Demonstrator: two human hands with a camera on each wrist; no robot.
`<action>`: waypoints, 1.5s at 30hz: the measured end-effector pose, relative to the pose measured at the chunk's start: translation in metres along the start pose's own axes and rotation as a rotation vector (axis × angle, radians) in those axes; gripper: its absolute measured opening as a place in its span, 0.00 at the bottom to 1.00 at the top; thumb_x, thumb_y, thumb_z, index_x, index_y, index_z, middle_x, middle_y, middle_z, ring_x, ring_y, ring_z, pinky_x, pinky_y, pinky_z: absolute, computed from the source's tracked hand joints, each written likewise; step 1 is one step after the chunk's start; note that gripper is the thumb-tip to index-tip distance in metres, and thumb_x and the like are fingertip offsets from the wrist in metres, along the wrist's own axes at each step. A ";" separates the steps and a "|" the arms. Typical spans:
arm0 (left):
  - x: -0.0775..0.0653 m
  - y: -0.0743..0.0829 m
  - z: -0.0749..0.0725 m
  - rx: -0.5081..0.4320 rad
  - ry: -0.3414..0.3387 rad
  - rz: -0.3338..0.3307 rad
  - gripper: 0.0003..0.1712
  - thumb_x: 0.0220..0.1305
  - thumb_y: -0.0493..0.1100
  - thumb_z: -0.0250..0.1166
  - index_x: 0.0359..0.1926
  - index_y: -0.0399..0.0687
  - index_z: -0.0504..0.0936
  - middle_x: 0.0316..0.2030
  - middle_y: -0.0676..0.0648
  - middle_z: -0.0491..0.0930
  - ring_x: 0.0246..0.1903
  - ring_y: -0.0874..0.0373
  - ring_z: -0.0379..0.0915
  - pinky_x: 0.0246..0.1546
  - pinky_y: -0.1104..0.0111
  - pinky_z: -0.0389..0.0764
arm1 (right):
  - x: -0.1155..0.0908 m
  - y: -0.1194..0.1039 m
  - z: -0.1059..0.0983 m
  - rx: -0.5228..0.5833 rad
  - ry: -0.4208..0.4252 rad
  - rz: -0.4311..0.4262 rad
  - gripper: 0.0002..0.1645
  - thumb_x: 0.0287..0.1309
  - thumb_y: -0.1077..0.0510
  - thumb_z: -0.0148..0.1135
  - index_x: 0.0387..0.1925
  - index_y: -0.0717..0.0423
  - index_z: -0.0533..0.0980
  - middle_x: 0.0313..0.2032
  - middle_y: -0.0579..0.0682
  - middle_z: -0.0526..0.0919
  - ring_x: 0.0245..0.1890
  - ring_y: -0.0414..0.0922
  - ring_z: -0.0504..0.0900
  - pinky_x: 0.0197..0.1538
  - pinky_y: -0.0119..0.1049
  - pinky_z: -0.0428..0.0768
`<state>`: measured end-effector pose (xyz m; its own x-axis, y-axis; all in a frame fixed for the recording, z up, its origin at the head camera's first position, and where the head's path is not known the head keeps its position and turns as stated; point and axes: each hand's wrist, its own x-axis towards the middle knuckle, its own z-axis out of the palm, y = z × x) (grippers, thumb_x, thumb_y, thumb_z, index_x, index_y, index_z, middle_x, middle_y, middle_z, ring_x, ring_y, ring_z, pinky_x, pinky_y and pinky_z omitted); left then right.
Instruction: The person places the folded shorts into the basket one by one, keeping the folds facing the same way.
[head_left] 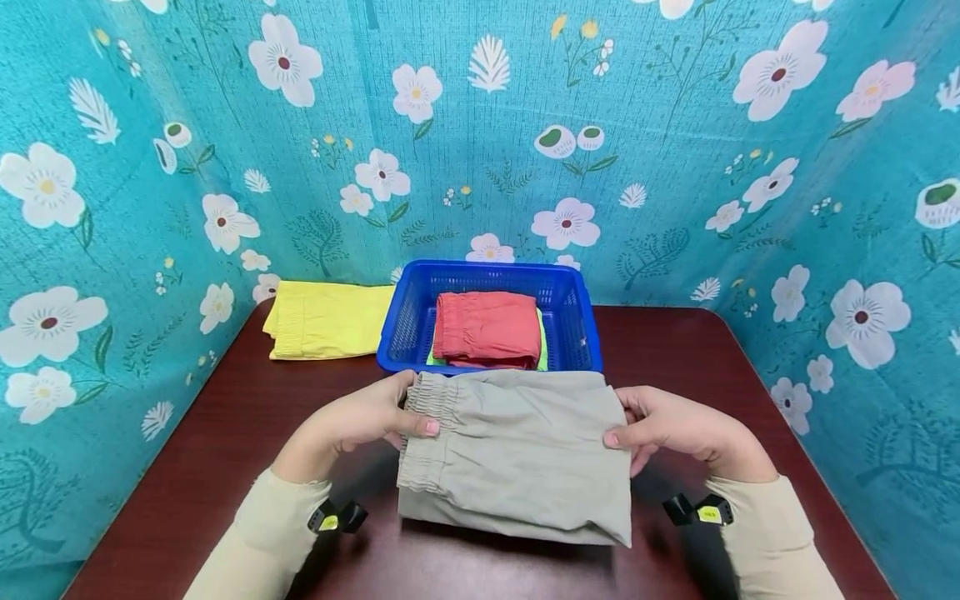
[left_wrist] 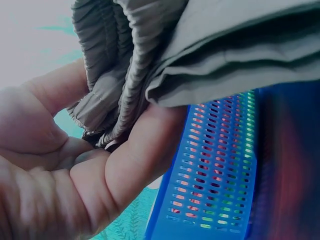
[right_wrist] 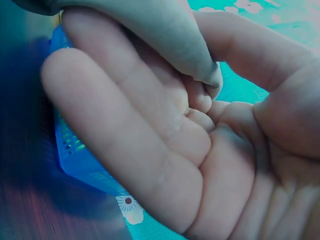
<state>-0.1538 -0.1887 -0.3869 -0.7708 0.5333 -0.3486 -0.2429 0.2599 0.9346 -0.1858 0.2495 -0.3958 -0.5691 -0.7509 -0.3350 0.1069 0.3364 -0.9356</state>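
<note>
A folded pair of grey-beige elastic-waist trousers (head_left: 517,454) is held up above the table between both hands. My left hand (head_left: 375,417) pinches its gathered waistband end, thumb on top and fingers beneath. On the opposite end, my right hand (head_left: 667,429) grips the folded edge the same way. Close up in the left wrist view, the ruffled waistband (left_wrist: 132,65) lies between thumb and fingers. The right wrist view has the cloth (right_wrist: 170,35) between thumb and fingers. Just behind the trousers stands a blue plastic basket (head_left: 487,268); a folded red garment (head_left: 487,327) lies in it.
Under the red garment a bright green cloth (head_left: 543,342) shows at its edges. A folded yellow garment (head_left: 333,321) lies left of the basket on the dark red-brown table (head_left: 660,350). A teal flowered curtain (head_left: 480,150) surrounds the table at the back and sides.
</note>
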 end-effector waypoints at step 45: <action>0.046 0.056 -0.040 -0.369 0.364 0.158 0.15 0.77 0.47 0.58 0.58 0.46 0.71 0.35 0.51 0.86 0.33 0.58 0.85 0.35 0.64 0.86 | 0.066 -0.044 -0.015 0.291 0.626 -0.125 0.19 0.76 0.48 0.56 0.57 0.56 0.66 0.35 0.43 0.86 0.28 0.40 0.86 0.34 0.40 0.86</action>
<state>-0.2265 -0.1822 -0.3474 -0.9529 0.2129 -0.2161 -0.2479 -0.1358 0.9592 -0.2405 0.1940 -0.3755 -0.9447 -0.2761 -0.1772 0.1736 0.0375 -0.9841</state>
